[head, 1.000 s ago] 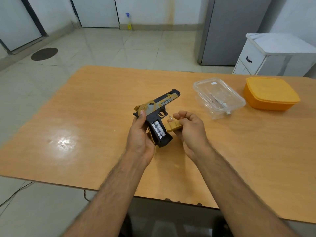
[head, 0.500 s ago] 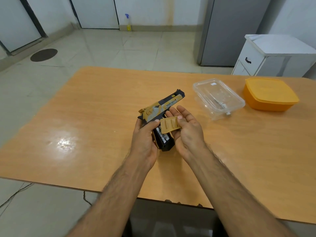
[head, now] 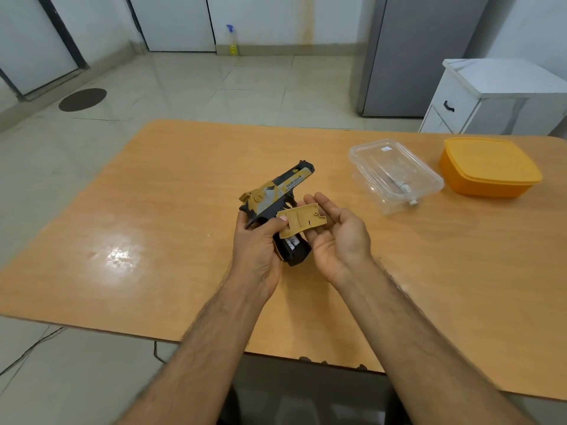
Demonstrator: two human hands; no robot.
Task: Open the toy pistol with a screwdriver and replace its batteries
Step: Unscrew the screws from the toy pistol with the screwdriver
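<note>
The toy pistol (head: 277,191), black and tan, is held above the table with its barrel pointing up and to the right. My left hand (head: 256,245) grips it around the handle. The handle's side is uncovered, and white-labelled batteries (head: 292,242) show inside the black grip. The tan battery cover (head: 302,221) lies inside-up on the straight fingers of my right hand (head: 336,239), palm up, just right of the pistol. My left thumb touches the cover's left edge. A screwdriver (head: 402,188) lies inside the clear container.
A clear plastic container (head: 395,176) stands on the wooden table (head: 153,210) to the right of my hands. Further right sits a shut orange box (head: 487,168). A white cabinet (head: 478,96) and a grey fridge (head: 417,53) stand behind the table.
My right hand uncurled from around the tan cover and turned palm up, so the cover now lies flat on its fingers. The pistol tilted slightly in my left hand.
</note>
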